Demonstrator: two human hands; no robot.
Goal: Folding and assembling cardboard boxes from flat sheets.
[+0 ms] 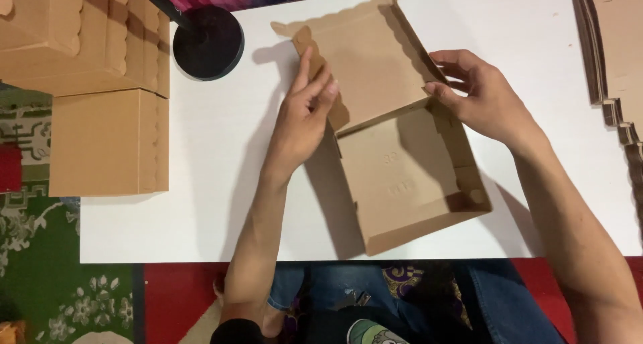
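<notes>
A brown cardboard box (408, 176) lies half-folded on the white table (201, 203), its scalloped lid (368, 56) open toward the far side. My left hand (305, 116) grips the small flap at the lid's left edge, fingers pinched on it. My right hand (479, 96) pinches the flap at the lid's right edge, where the lid meets the tray. The tray's side walls stand up; its front wall faces me.
Finished brown boxes (100, 140) are stacked at the table's left edge, more behind them (74, 29). A black round base (207, 41) stands at the back. Flat cardboard blanks (613, 42) are piled at the right. A patterned rug (40, 270) lies below.
</notes>
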